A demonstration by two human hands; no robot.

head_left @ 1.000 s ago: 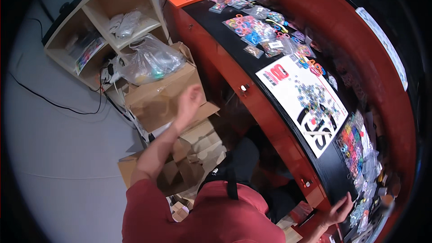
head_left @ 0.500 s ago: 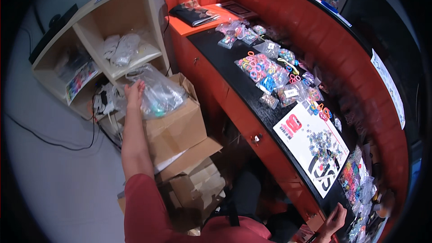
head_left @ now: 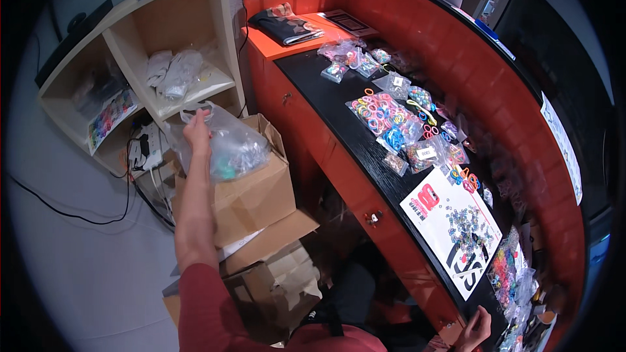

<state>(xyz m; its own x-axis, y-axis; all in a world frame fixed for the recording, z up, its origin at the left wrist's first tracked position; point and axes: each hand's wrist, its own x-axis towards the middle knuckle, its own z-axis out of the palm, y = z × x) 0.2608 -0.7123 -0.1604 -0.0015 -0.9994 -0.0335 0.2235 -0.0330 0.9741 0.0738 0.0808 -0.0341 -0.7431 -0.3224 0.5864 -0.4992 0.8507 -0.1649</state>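
Atop a cardboard box (head_left: 254,195) rests a clear plastic bag (head_left: 238,146); it should handle light, limp and slippery, best held by its top loops, since thin film may tear; its bulk lies just right of the left hand (head_left: 197,132), whose fingers look clamped on a loop; the right hand (head_left: 475,331), loosely curled, seemingly empty, is well apart, beside the tabletop (head_left: 352,137).

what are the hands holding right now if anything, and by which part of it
The left hand appears to hold the clear plastic bag by the handle at its top; nothing can be seen in the right hand.
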